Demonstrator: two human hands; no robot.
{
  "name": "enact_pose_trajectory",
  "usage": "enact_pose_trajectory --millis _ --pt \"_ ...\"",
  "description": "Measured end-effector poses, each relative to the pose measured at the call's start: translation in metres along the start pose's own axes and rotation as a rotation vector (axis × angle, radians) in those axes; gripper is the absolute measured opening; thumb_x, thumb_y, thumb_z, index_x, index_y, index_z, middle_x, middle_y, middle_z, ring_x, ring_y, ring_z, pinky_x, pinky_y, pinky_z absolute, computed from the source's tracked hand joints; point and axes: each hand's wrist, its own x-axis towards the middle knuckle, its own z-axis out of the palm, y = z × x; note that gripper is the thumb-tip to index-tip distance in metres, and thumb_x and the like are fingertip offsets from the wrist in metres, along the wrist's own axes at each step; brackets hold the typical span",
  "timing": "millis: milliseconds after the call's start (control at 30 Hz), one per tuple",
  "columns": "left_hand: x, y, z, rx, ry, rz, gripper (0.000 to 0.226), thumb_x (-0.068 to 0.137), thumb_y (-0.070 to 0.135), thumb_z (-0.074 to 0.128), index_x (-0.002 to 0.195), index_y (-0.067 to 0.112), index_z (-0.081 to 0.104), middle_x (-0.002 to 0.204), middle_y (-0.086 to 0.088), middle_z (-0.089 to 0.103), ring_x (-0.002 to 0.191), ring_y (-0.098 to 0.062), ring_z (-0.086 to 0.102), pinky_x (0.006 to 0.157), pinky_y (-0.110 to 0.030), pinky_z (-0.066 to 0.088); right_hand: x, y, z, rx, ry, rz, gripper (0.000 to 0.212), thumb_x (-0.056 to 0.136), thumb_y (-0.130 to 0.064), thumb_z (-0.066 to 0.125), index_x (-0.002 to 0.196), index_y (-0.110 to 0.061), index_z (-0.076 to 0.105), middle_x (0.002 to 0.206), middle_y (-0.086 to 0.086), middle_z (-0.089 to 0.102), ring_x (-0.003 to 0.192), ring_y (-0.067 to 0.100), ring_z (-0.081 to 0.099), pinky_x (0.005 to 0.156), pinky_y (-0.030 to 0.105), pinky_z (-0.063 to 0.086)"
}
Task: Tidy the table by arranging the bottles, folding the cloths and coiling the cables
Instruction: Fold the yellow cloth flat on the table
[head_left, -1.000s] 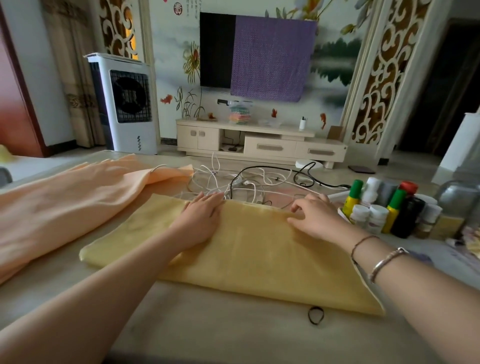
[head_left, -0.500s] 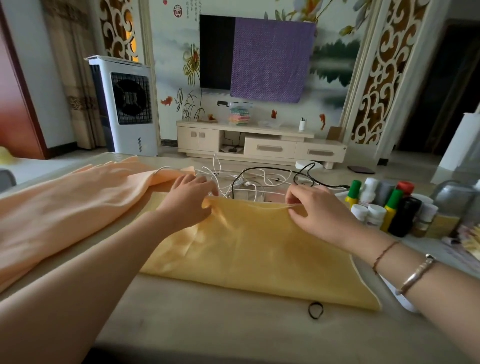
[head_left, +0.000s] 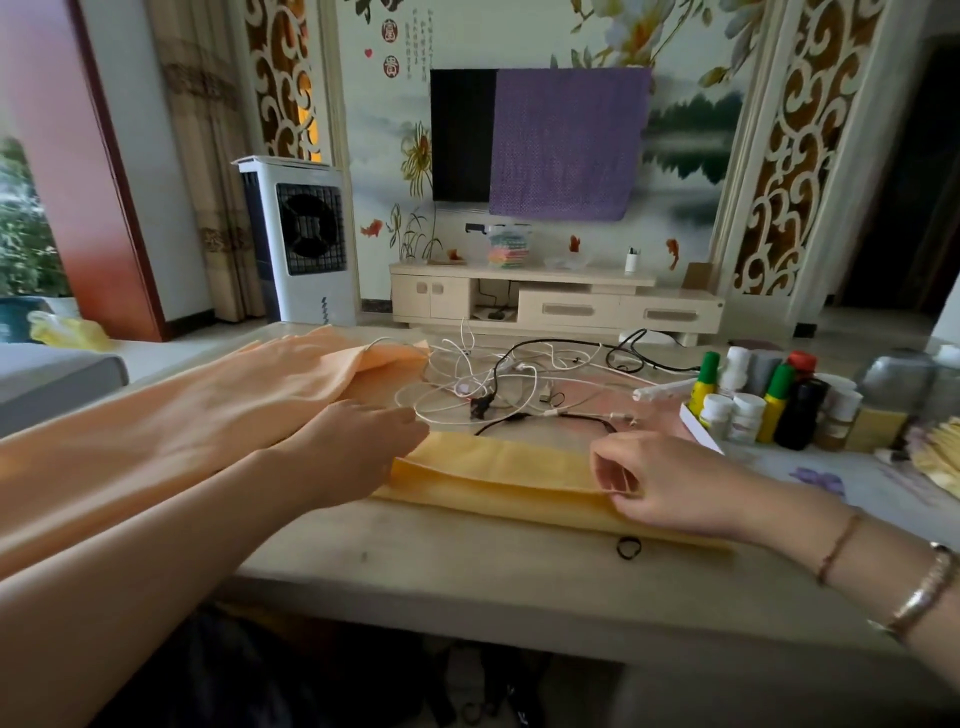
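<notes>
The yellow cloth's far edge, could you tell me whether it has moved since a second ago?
Yes. The yellow cloth has its far edge folded toward the person, away from the cables, leaving a narrow strip near the black hair tie.

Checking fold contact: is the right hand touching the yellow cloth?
Touching. The head view shows the right hand with curled fingers pinching the folded edge of the yellow cloth; no gap shows between them.
</notes>
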Motion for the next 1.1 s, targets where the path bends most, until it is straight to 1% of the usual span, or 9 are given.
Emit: enact_pose_trajectory --millis 100,267,500,633,767,867,933,1000,1100 --pt "-0.013 0.005 -0.003 -0.009 -0.018 0.024 0.019 0.092 0.017 0.050 0.107 0.027 0.047 0.102 0.011 0.049 0.094 -0.010 0.056 0.082 -0.023 0.047 -0.009 -0.002 0.001 -0.008 -0.034 -0.007 0.021 0.080 -0.020 0.059 0.075 -0.033 0.043 0.078 -0.017 0.050 0.079 -0.002 0.048 0.074 0.026 0.044" --pt "-0.024 0.001 0.001 0.002 -0.033 0.015 0.019 0.090 0.014 0.048 0.104 0.026 0.045 0.101 0.009 0.047 0.095 -0.011 0.051 0.077 -0.023 0.040 -0.015 -0.005 0.004 0.003 -0.064 -0.006 0.017 0.080 -0.018 0.058 0.078 -0.030 0.047 0.081 -0.014 0.051 0.081 0.005 0.050 0.076 0.032 0.046" --pt "-0.025 -0.004 0.017 0.076 -0.041 -0.059 0.027 0.092 0.008 0.041 0.110 0.027 0.047 0.106 0.008 0.048 0.099 -0.013 0.053 0.079 -0.024 0.041 -0.015 -0.009 0.011 0.041 -0.043 -0.008 0.016 0.080 -0.016 0.059 0.081 -0.028 0.049 0.081 -0.014 0.051 0.078 0.007 0.050 0.072 0.026 0.044" --pt "-0.022 -0.002 0.019 0.030 -0.095 -0.094 0.030 0.085 0.005 0.040 0.105 0.026 0.048 0.104 0.008 0.048 0.104 -0.015 0.053 0.082 -0.028 0.043 -0.016 -0.007 0.013 0.063 -0.038 0.018 0.016 0.079 -0.015 0.058 0.081 -0.028 0.049 0.081 -0.014 0.052 0.080 0.009 0.051 0.075 0.030 0.046" --pt "-0.022 -0.002 0.003 -0.198 -0.223 -0.174 0.022 0.080 0.022 0.054 0.099 0.031 0.049 0.094 0.015 0.044 0.093 -0.011 0.051 0.069 -0.025 0.042 -0.016 -0.005 0.012 0.128 -0.072 0.070 0.014 0.082 -0.025 0.063 0.075 -0.030 0.052 0.079 -0.012 0.057 0.077 0.005 0.053 0.071 0.025 0.046" --pt "-0.006 0.017 -0.004 -0.598 -0.117 -0.159 0.015 0.080 0.015 0.061 0.094 0.020 0.056 0.096 0.011 0.052 0.085 -0.014 0.054 0.066 -0.020 0.041 -0.013 0.005 0.008 0.323 -0.066 0.178 0.022 0.088 -0.045 0.060 0.075 -0.028 0.060 0.081 -0.010 0.059 0.079 0.005 0.055 0.076 0.025 0.044" --pt "0.013 0.039 -0.007 -0.791 -0.036 -0.088 0.016 0.083 0.000 0.057 0.095 0.009 0.062 0.098 -0.001 0.055 0.085 -0.020 0.056 0.071 -0.021 0.045 -0.008 0.017 0.007 0.329 0.045 0.248 0.017 0.091 -0.041 0.057 0.080 -0.028 0.060 0.088 -0.010 0.056 0.086 0.008 0.055 0.078 0.022 0.044" --pt "0.033 0.061 -0.006 -0.822 0.007 -0.023 0.020 0.086 -0.003 0.054 0.101 0.003 0.066 0.099 -0.006 0.056 0.085 -0.019 0.055 0.069 -0.014 0.041 -0.005 0.029 0.006 0.292 0.133 0.334 0.005 0.091 -0.028 0.058 0.087 -0.026 0.057 0.092 -0.010 0.054 0.088 0.008 0.056 0.075 0.019 0.044" --pt "0.058 0.087 0.003 -0.822 0.007 0.015 0.022 0.091 0.006 0.056 0.111 0.007 0.065 0.106 -0.009 0.056 0.092 -0.023 0.056 0.074 -0.019 0.042 -0.006 0.048 0.006 0.273 0.010 0.484 0.013 0.089 -0.023 0.059 0.100 -0.024 0.052 0.099 -0.006 0.056 0.092 0.010 0.057 0.080 0.025 0.049"
